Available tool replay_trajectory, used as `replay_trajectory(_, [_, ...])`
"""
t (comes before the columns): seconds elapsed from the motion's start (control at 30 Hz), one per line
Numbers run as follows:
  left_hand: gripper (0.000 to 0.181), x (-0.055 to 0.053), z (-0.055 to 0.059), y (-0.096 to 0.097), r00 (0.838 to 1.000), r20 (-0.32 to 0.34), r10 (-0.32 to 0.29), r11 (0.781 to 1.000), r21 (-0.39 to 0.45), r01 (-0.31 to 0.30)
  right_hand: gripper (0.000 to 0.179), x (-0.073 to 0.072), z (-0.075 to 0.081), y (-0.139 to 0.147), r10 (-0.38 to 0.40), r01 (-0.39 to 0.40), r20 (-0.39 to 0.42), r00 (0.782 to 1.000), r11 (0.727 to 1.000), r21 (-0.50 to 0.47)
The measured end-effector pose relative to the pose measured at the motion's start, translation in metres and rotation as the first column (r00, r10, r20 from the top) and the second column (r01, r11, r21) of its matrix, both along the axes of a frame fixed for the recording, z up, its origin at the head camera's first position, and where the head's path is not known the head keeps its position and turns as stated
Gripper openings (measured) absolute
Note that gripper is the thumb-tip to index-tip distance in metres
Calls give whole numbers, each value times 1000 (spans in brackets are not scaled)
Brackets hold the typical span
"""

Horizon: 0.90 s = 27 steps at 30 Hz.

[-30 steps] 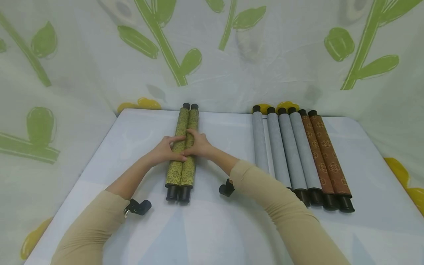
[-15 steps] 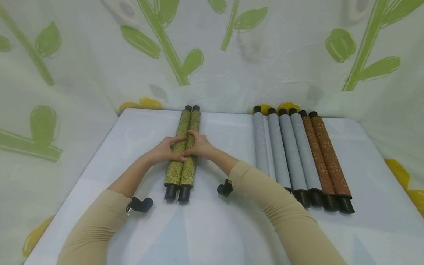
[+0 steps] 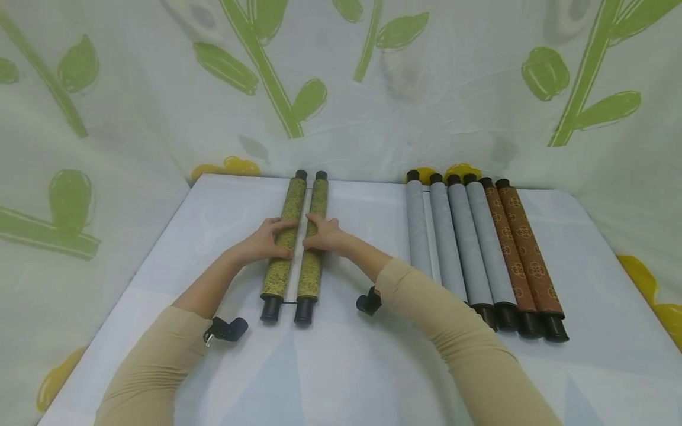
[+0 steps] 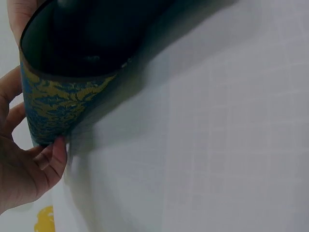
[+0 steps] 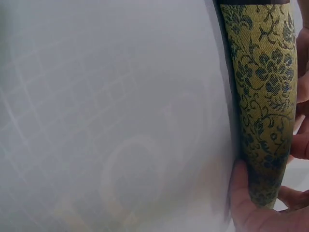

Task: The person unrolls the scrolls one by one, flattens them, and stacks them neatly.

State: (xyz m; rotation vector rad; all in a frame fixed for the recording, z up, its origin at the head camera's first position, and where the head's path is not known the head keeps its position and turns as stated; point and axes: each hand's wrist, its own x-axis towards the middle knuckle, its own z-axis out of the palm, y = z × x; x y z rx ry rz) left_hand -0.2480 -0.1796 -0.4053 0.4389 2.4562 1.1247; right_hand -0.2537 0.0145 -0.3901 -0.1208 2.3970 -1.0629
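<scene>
Scroll [image 3: 294, 278] lies left on bench [image 3: 341, 367], slightly unrolled; your left hand [image 3: 262, 242] grips left roll [image 3: 278, 272], right hand [image 3: 324, 235] grips right roll [image 3: 310, 272]. Unrolling seems current step; next likely calls for even sideways pull.

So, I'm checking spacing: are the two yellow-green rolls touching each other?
Apart: the head view shows a pale strip running between the left yellow-green roll and the right yellow-green roll.
</scene>
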Motion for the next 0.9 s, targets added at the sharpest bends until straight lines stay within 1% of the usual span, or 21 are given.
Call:
replay_trajectory(0.17, [76, 1, -2, 4, 1000, -16, 26, 999, -45, -27, 75, 2, 1, 2, 11, -11, -18, 1000, 1000, -17])
replay_trajectory(0.27, [79, 2, -7, 7, 998, -52, 41, 996, -78, -45, 78, 4, 0, 4, 17, -18, -56, 998, 1000, -23])
replay_trajectory(0.4, [84, 1, -7, 10, 995, -87, 58, 994, -89, -66, 86, 6, -3, 4, -10, 8, -125, 992, 1000, -18])
replay_trajectory(0.57, [82, 1, -4, 10, 992, -105, 73, 993, -83, -82, 84, 5, -7, 1, -57, 52, -182, 982, 998, -33])
replay_trajectory(0.77, [77, -3, -5, 11, 992, -114, 55, 992, -110, -68, 81, 2, -6, 0, -84, 82, -187, 979, 996, -15])
replay_trajectory(0.9, [75, -3, -4, 11, 992, -103, 72, 987, -136, -86, 77, 2, -3, 0, -71, 74, -164, 984, 997, 10])
